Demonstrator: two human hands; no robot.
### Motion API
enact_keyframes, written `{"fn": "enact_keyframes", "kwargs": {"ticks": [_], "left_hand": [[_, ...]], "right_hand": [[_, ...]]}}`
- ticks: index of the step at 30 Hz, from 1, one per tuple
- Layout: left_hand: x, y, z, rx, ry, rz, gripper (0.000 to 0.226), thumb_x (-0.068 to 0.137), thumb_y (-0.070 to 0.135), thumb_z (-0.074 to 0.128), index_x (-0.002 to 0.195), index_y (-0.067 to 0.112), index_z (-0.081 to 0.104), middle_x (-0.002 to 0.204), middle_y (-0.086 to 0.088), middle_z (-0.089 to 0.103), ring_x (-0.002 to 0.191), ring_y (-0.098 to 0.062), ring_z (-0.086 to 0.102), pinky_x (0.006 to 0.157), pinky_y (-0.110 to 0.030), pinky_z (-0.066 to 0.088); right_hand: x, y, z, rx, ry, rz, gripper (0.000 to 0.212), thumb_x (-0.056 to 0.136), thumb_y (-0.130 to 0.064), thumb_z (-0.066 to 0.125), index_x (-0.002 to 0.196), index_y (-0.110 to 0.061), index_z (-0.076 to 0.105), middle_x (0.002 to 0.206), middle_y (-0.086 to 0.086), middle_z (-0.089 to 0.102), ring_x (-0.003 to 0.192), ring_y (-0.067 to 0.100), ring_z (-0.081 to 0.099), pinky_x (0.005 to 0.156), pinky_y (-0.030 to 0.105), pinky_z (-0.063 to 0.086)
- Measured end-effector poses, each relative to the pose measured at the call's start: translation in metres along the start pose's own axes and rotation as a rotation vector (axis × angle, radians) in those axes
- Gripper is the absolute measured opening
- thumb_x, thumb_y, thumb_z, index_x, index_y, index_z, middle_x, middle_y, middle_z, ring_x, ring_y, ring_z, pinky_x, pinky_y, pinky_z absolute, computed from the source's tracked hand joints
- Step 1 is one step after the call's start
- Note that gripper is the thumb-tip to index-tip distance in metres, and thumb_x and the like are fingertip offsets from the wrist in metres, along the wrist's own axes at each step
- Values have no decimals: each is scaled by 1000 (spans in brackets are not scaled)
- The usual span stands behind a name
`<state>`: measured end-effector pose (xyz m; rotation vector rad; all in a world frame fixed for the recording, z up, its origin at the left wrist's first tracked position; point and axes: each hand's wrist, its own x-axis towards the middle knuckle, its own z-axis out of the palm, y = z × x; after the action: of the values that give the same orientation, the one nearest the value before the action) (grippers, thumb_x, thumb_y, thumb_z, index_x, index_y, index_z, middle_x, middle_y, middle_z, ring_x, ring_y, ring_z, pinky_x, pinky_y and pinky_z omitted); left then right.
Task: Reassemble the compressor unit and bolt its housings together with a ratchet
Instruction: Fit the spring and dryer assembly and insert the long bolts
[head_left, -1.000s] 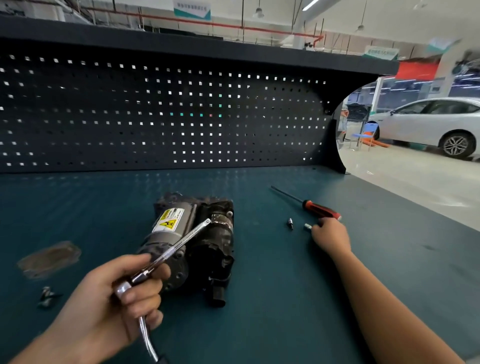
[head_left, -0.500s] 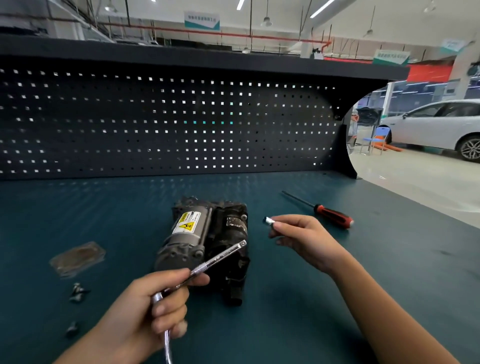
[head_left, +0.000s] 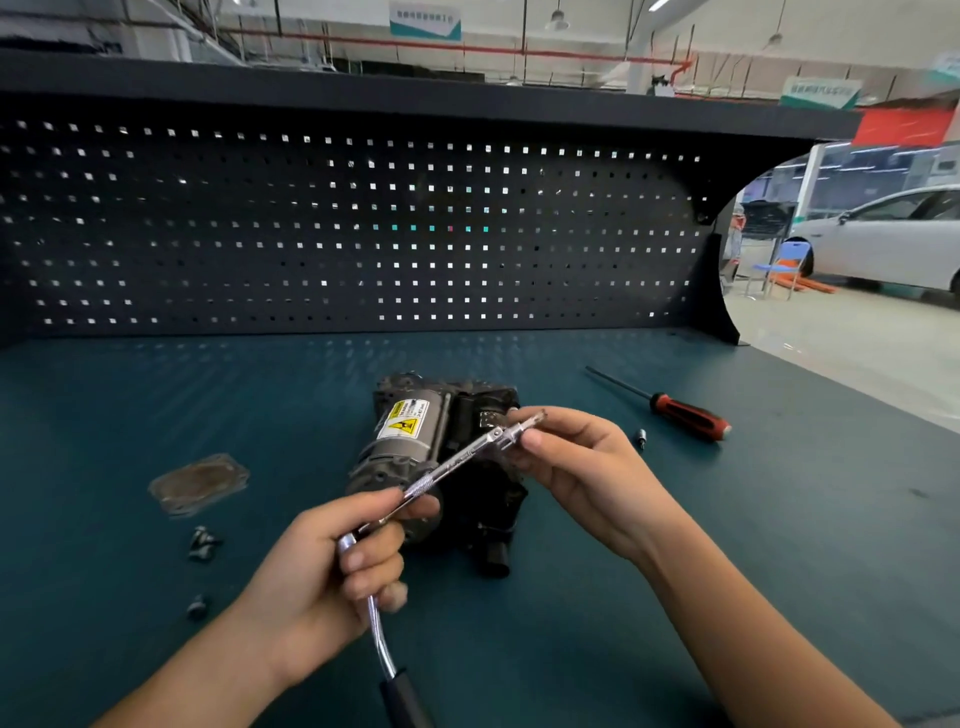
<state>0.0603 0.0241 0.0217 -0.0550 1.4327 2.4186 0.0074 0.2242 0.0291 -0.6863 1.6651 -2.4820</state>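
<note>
Pegboard (head_left: 363, 234) walls the far edge of the bench (head_left: 779, 519); the right edge runs just beyond the screwdriver (head_left: 685, 413). The compressor (head_left: 410, 441) lies mid-bench, long axis pointing away, grey labelled cylinder left, black housing right. The left hand (head_left: 322, 577) grips the chrome ratchet (head_left: 457, 462), which slants up-right over it; the right hand (head_left: 587, 467) pinches its tip.

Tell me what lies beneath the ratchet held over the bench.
The compressor, lying on the teal bench. The ratchet, the left hand and the right hand cover parts of its dark housing, so those cannot be seen.
</note>
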Motion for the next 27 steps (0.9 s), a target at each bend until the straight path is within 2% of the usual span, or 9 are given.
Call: {"fn": "enact_keyframes", "kwargs": {"ticks": [7,16,20,27], "left_hand": [[0,0,0,2,-4,-2,25,64,20,56,64,2,73,33,7,23,24,-5,23,31,-19,32],[-1,0,-1,3,-14,2,24,61,20,58,64,2,73,33,7,23,24,-5,24,30,-21,32],[0,0,0,18,-6,3,25,64,20,56,64,2,73,33,7,24,24,-4,24,30,-20,32],[1,8,-5,9,32,-6,25,65,19,55,59,1,72,33,9,22,23,-3,22,29,-18,30]], "right_hand": [[0,-2,11,179,45,24,15,69,-14,62,75,-14,77,83,4,74,75,12,70,62,17,53],[-2,2,16,116,104,22,10,64,-14,66,71,-12,74,81,10,73,71,17,71,60,18,53],[-3,2,18,77,95,-1,16,63,-12,67,79,-8,66,81,10,73,69,17,70,60,18,53],[-2,8,21,-36,83,-84,12,63,-18,68,74,-16,71,80,7,73,70,14,69,64,19,53]]}}
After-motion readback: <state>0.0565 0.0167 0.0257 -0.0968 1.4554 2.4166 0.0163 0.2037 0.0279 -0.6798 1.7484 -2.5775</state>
